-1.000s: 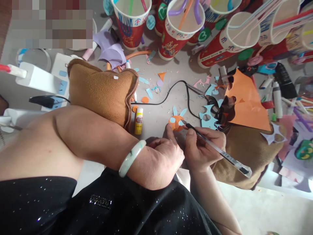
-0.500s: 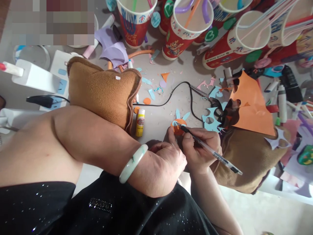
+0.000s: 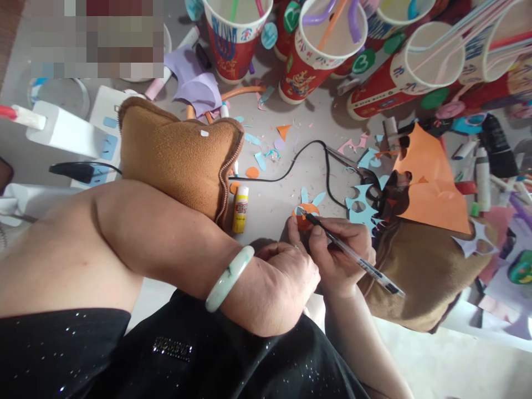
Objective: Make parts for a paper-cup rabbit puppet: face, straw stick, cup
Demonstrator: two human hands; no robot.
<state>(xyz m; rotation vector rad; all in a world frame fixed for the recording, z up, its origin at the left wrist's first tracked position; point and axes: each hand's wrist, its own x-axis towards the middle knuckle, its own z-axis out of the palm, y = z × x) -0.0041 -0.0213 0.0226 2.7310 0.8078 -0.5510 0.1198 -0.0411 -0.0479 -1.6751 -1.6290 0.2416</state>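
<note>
"One question, please: what does the right hand [image 3: 343, 249] do?"

"It is gripping a pen [image 3: 353, 255], with the tip at the orange paper piece [image 3: 302, 223] with light-blue ears [image 3: 318, 199], which lies on the surface [image 3: 270, 205]."

"And the left hand [image 3: 291, 269]?"

"Its index finger is at the lower edge of this piece; whether the folded fingers hold something, I cannot tell."

"What is around?"

"A glue stick [image 3: 240, 210] is to the left, just beside a brown cushion [image 3: 178, 155]. On the right are light-blue scraps [image 3: 362, 206]; red paper cups [image 3: 233, 58] are farther away."
</note>
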